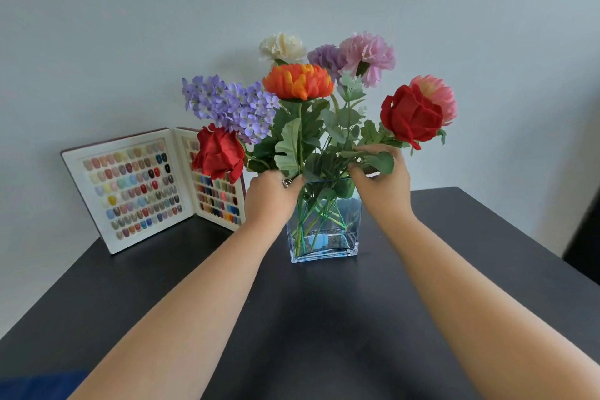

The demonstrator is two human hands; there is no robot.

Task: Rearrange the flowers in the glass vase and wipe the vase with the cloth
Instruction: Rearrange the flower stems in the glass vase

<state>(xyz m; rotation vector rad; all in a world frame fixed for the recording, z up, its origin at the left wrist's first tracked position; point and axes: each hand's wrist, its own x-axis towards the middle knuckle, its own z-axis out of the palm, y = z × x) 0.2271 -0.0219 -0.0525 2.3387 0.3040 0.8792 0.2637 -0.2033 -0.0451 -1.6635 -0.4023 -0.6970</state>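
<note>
A square glass vase (337, 237) stands mid-table, holding several artificial flowers: an orange bloom (298, 80), purple lilac (227, 104), a left red rose (218, 153), a right red rose (410, 117), pink and cream carnations behind. My left hand (271, 200) is at the vase's left rim, fingers closed around stems near the left rose. My right hand (381, 185) is at the right rim, fingers pinched on the leafy stem (373, 140) of the right red rose. A blue patch, perhaps the cloth (39, 386), shows at the bottom left corner.
The dark table (324, 318) reaches to edges on the left and right. An open nail-colour sample book (136, 188) stands upright at the back left, close to the left rose. A pale wall is behind.
</note>
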